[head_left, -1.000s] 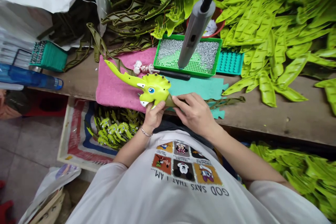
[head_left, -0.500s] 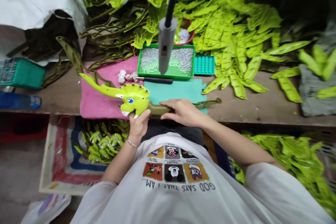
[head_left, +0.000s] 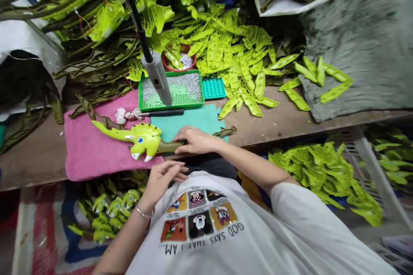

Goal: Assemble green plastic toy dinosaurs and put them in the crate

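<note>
A dinosaur toy (head_left: 146,139) with a lime-green horned head and olive body lies across the pink cloth (head_left: 84,146) and the turquoise mat (head_left: 206,122), its head pointing left. My right hand (head_left: 196,139) grips the olive body, thumb on the near side and fingers on the far side. Off the toy, my left hand (head_left: 166,176) hovers at the bench edge with its fingers stretched out and nothing in them. Just beyond lie a black-handled screwdriver (head_left: 166,112) and a green tray (head_left: 151,105) of small silvery pieces, probably screws.
A grey electric screwdriver (head_left: 158,79) hangs over the tray. Lime-green plastic parts (head_left: 222,51) are heaped at the back, near a red bowl (head_left: 166,62). Several finished-looking dinosaur toys (head_left: 114,208) fill a box below left. More green parts (head_left: 316,172) sit below right.
My left hand has let go of the toy's head and drawn back toward me. My right hand still holds the body. The whole view has turned toward the right.
</note>
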Tool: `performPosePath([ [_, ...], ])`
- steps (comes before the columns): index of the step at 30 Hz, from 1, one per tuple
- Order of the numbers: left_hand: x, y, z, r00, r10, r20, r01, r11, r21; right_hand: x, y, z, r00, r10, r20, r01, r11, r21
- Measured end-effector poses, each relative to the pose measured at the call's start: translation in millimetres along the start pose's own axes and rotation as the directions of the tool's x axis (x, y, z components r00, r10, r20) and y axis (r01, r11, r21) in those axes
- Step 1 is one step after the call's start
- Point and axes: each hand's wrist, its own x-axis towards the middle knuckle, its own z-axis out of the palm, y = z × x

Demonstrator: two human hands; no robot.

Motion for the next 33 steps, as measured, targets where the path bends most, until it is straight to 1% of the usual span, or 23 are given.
performPosePath([
  [1,1.7,4.7,-2.6,0.985,0.169,0.04,-0.174,0.961,0.214,-4.1,4.9,-5.0,1.0,-0.002,-0.024,0.002,1.0,-0.008],
  [2,6.1,9.9,-5.4,0.934,0.345,0.093,-0.35,0.836,0.423,-9.6,11.3,-11.5,0.999,0.012,-0.049,-0.014,0.999,-0.042],
  [3,12.6,15.3,-8.2,0.862,0.477,0.17,-0.475,0.644,0.6,-16.4,19.5,-19.3,0.996,0.043,-0.081,-0.051,0.993,-0.107],
  [4,20.6,20.4,-10.8,0.797,0.542,0.266,-0.536,0.432,0.725,-24.3,29.2,-27.9,0.988,0.083,-0.129,-0.107,0.974,-0.197],
  [5,29.2,24.8,-13.0,0.759,0.543,0.359,-0.552,0.244,0.797,-33.0,40.1,-36.6,0.976,0.125,-0.178,-0.177,0.934,-0.311],
  [7,45.1,31.3,-16.2,0.752,0.447,0.484,-0.541,-0.001,0.841,-51.0,62.6,-52.8,0.945,0.188,-0.268,-0.303,0.815,-0.494],
  [9,55.3,35.2,-17.9,0.76,0.351,0.547,-0.547,-0.109,0.83,-67.6,81.7,-65.7,0.933,0.196,-0.303,-0.343,0.743,-0.575],
  [11,58.9,38.6,-19.0,0.761,0.301,0.574,-0.557,-0.15,0.817,-81.5,94.5,-75.8,0.92,0.154,-0.36,-0.35,0.738,-0.577],
  [12,58.8,40.7,-19.5,0.762,0.289,0.579,-0.558,-0.16,0.814,-87.3,98.5,-80.1,0.891,0.119,-0.438,-0.368,0.753,-0.545],
  [13,57.9,43.4,-20.2,0.763,0.286,0.58,-0.556,-0.167,0.814,-92.0,101.2,-83.6,0.83,0.083,-0.552,-0.397,0.782,-0.48],
  [14,56.5,46.5,-20.7,0.763,0.288,0.578,-0.553,-0.17,0.816,-95.5,102.6,-85.8,0.722,0.061,-0.689,-0.421,0.829,-0.368],
  [15,55.0,50.0,-21.0,0.762,0.299,0.574,-0.549,-0.172,0.818,-97.5,102.8,-86.0,0.569,0.084,-0.818,-0.414,0.889,-0.197],
  [16,53.6,53.7,-20.9,0.756,0.316,0.573,-0.548,-0.171,0.818,-97.6,101.7,-83.7,0.397,0.176,-0.901,-0.353,0.935,0.028],
  [17,52.7,57.3,-19.9,0.747,0.342,0.57,-0.549,-0.166,0.819,-95.9,98.9,-78.3,0.258,0.317,-0.913,-0.246,0.935,0.256],
  [18,52.4,60.6,-18.0,0.739,0.373,0.561,-0.548,-0.153,0.823,-92.3,94.1,-69.6,0.181,0.462,-0.868,-0.132,0.886,0.444],
  [19,52.7,63.4,-15.0,0.739,0.402,0.541,-0.54,-0.128,0.832,-87.1,87.0,-57.9,0.178,0.585,-0.791,-0.049,0.808,0.587],
  [20,53.7,65.5,-11.0,0.749,0.424,0.509,-0.525,-0.089,0.847,-80.8,77.7,-44.0,0.23,0.673,-0.703,-0.01,0.724,0.689],
  [21,55.3,66.9,-6.3,0.77,0.432,0.469,-0.502,-0.042,0.864,-74.0,66.5,-29.0,0.312,0.708,-0.633,-0.016,0.671,0.742],
  [23,59.9,67.9,3.9,0.83,0.393,0.396,-0.448,0.045,0.893,-61.4,41.6,-0.9,0.52,0.736,-0.434,-0.035,0.526,0.85],
  [24,62.4,67.8,8.6,0.857,0.352,0.376,-0.424,0.068,0.903,-56.8,30.1,10.0,0.598,0.714,-0.364,-0.027,0.472,0.881],
  [26,66.6,67.1,15.5,0.894,0.264,0.362,-0.391,0.069,0.918,-52.6,13.9,23.2,0.699,0.657,-0.283,0.001,0.395,0.919],
  [29,69.1,67.7,19.3,0.919,0.195,0.342,-0.356,0.04,0.934,-56.2,12.4,27.2,0.761,0.592,-0.265,0.04,0.365,0.93],
  [33,67.6,70.8,18.1,0.928,0.187,0.323,-0.342,0.08,0.936,-60.0,33.1,28.9,0.781,0.556,-0.284,0.041,0.408,0.912],
])
